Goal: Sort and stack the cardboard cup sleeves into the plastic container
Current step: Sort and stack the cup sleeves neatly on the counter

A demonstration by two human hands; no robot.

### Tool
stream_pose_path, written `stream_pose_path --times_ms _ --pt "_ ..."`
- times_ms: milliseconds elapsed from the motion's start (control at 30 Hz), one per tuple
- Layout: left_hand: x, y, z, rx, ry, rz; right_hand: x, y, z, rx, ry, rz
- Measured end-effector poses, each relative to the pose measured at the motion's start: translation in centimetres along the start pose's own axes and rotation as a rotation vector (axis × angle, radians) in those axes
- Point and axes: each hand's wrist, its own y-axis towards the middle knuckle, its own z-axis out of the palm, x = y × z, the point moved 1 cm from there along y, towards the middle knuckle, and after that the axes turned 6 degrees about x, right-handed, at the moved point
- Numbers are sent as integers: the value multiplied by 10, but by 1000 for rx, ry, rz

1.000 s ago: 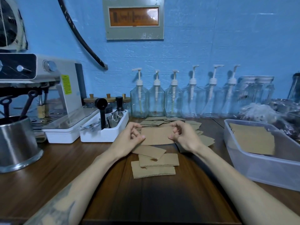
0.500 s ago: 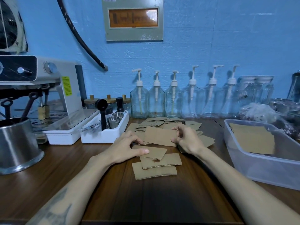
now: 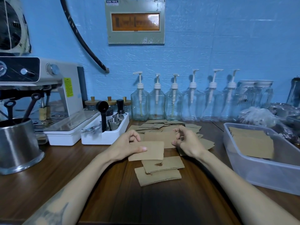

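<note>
Espresso machine (image 3: 48, 88), pump bottles (image 3: 173, 101)

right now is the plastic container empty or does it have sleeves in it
Not empty: the plastic container holds a stack of cardboard sleeves.

Print on wall panel (image 3: 135, 23) and yellow sticker (image 3: 68, 87) unreadable

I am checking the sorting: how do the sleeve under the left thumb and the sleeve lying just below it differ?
The sleeve in the left hand looks clean; the lower sleeve bears a brown stain. The left hand pinches the first, while the second lies untouched on the table, atop another sleeve. Both are flat brown cardboard.
</note>
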Motion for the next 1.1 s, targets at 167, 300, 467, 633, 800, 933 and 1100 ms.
stream_pose_path --times_ms 167,300,467,633,800,933,1100 --pt "-2 3 -5 -127 -153 15 4 -3 1 13 65 27" --pt "-8 3 -9 -189 -332 38 6 -4 2 19 151 44" --pt "-27 5 -12 -427 -505 134 7 -3 5 46 139 -3" --pt "-28 7 2 -341 -322 180 11 -3 7 79 139 -31" --pt "-23 13 18 -203 37 212 9 -2 7 94 125 -35" --pt "-29 12 13 -318 -68 225 5 0 7 85 73 -47" --pt "-34 5 10 -356 87 309 2 3 8 74 61 -55"
